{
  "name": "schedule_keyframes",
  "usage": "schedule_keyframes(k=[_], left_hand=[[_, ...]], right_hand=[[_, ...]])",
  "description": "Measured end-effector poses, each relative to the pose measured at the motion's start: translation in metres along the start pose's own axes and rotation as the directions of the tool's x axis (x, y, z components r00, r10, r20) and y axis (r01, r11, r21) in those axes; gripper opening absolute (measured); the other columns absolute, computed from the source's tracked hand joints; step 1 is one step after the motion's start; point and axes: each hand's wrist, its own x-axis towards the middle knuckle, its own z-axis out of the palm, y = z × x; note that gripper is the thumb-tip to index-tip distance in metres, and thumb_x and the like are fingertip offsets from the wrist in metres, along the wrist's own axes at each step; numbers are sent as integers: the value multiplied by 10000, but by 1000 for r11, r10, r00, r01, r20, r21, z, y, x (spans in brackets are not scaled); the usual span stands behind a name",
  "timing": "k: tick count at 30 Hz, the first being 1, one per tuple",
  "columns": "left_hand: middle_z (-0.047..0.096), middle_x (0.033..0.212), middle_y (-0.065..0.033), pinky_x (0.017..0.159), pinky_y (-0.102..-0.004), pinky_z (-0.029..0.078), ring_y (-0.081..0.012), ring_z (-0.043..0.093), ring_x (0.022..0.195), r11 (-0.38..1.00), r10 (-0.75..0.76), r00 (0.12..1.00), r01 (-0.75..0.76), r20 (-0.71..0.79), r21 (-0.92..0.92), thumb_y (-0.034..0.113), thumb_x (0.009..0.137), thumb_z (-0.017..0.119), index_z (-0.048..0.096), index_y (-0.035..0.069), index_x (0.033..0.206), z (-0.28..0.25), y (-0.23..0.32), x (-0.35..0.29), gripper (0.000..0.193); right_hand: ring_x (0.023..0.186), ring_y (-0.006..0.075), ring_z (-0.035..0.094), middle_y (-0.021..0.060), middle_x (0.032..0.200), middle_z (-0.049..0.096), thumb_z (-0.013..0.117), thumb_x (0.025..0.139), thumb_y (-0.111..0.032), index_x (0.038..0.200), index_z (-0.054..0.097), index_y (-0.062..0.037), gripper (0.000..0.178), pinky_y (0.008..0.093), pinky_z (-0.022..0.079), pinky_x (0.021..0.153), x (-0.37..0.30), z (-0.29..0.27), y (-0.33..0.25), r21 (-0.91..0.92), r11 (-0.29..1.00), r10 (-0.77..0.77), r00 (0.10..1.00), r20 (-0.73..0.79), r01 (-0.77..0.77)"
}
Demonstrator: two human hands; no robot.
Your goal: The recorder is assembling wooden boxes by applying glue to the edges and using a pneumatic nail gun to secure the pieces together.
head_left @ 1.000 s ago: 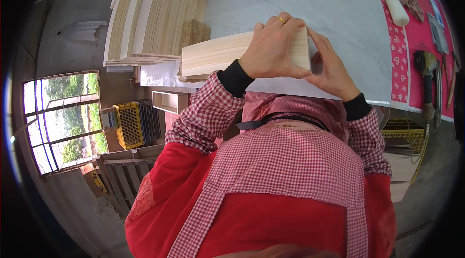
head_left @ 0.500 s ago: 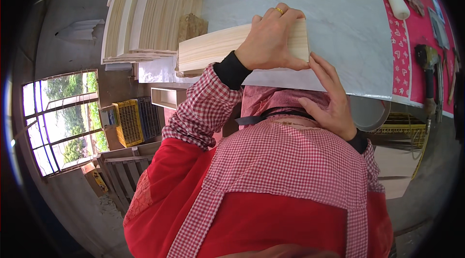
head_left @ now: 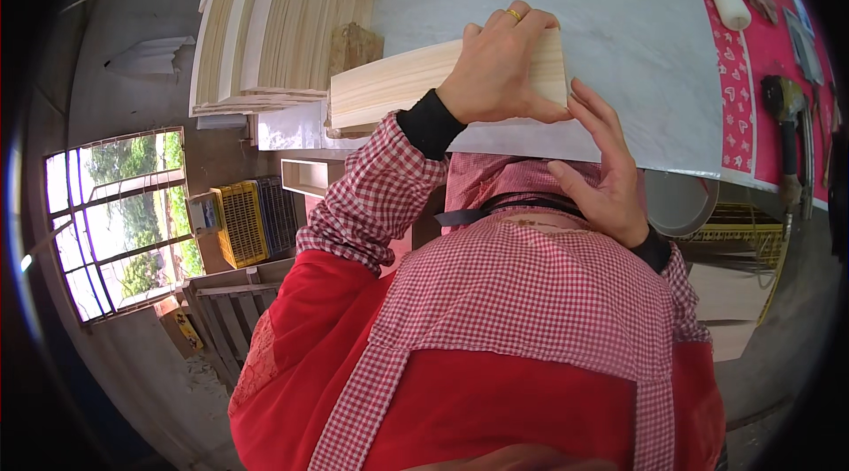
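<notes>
A pale, long wooden board (head_left: 398, 84) lies across the near part of the table, its left end against a rough wooden block (head_left: 355, 48). My left hand (head_left: 500, 64), with a ring on one finger, spans the board near its right end. The thumb presses the near edge and the fingers wrap over the far edge. My right hand (head_left: 610, 175) is beside the board's near right corner, fingers stretched and thumb apart. Its fingertips are at or just off the board's end; I cannot tell whether they touch.
Stacked wooden boards (head_left: 296, 20) stand at the table's far left. A white squeeze bottle (head_left: 727, 0) and a hammer-like tool with a dark handle (head_left: 784, 126) lie on a pink cloth (head_left: 736, 99) at right. Left of me are an open wooden box (head_left: 309, 176) and a yellow crate (head_left: 239, 225).
The fingertips of my right hand have shifted slightly farther along the board's right end. My left hand keeps its grip, and the whole view has shifted a little.
</notes>
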Motion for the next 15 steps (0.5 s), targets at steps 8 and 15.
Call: schedule_keyframes(k=[8,15], left_hand=[[562,1138,-127,838,-476,396,-325,564,1074,999,-21,1000,21,-6,-26,489,515,860,545,54,1216,-1,-2,-1,883],[558,1152,-125,839,-475,404,-327,564,1077,1000,0,1000,1,20,-19,468,515,877,526,49,1241,-1,-5,-2,909]], right_hand=[[1407,319,380,190,1501,404,708,819,-74,1406,475,-8,635,426,306,1152,5,-2,6,3,999,-46,999,-27,46],[1331,320,479,195,1429,495,741,817,-145,1420,447,-10,685,421,378,1100,38,-11,5,-16,997,-71,993,-89,70]])
